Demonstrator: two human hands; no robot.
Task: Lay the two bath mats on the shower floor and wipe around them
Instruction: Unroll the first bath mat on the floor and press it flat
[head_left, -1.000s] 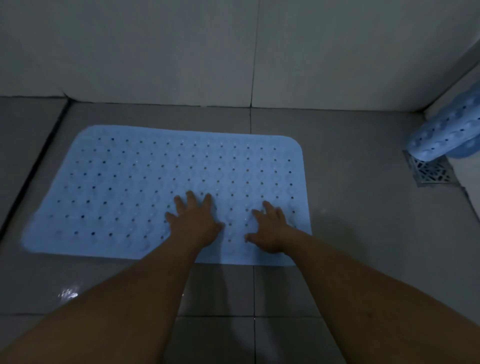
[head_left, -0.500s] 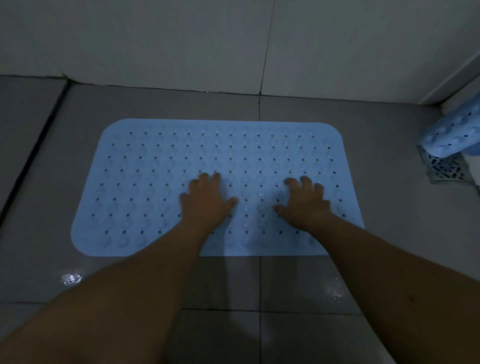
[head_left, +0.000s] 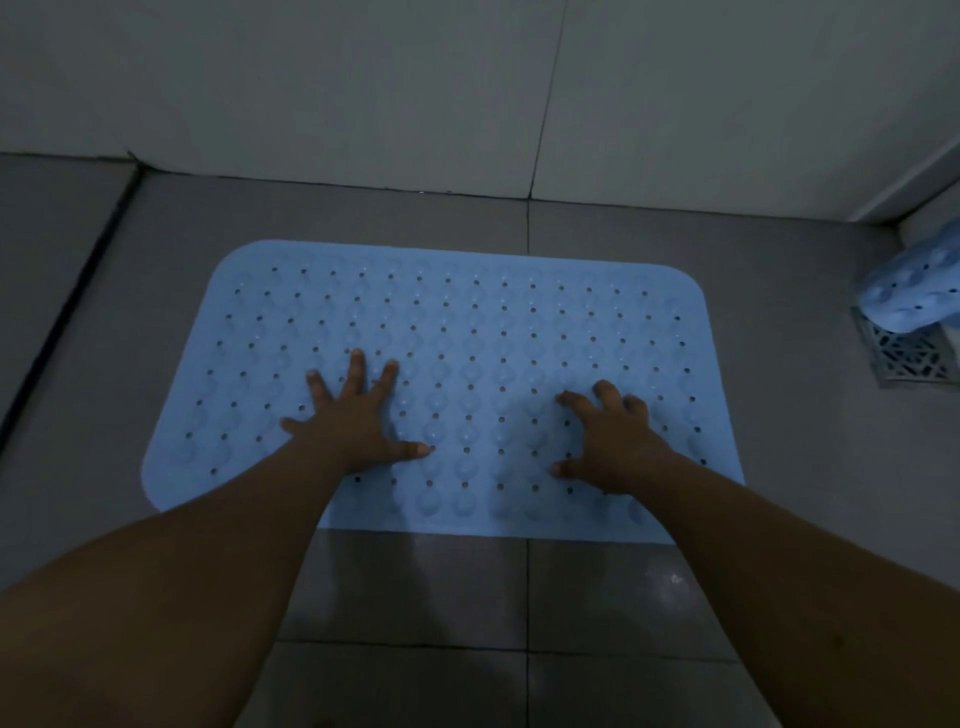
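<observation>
The first bath mat (head_left: 467, 338) lies flat on the shower floor (head_left: 779, 467), its long edge roughly parallel to the back wall (head_left: 363, 93). The left hand (head_left: 358, 421) rests palm-down on the mat's near-left area with the fingers (head_left: 356, 364) spread wide, holding nothing. The right hand (head_left: 613, 441) rests on the near-right area with its fingers slightly curled, also holding nothing.

The second bath mat (head_left: 914, 291) stands rolled or folded at the right edge of the view, partly over the floor drain (head_left: 898, 358), well apart from the first mat.

Handling judgement: the mat appears thin, light and flexible, probably rubber or soft plastic, pierced with rows of drain holes and moulded with raised bumps. It is expected to flop when lifted and to cling once pressed onto the floor. The floor shows wet glints near the front edge, so sliding is possible before the mat grips.

Recommended hold: grip along a short edge or at two corners, pinching the sheet between thumb and fingers. To seat it, press flat with open palms, working from the middle outward.
</observation>
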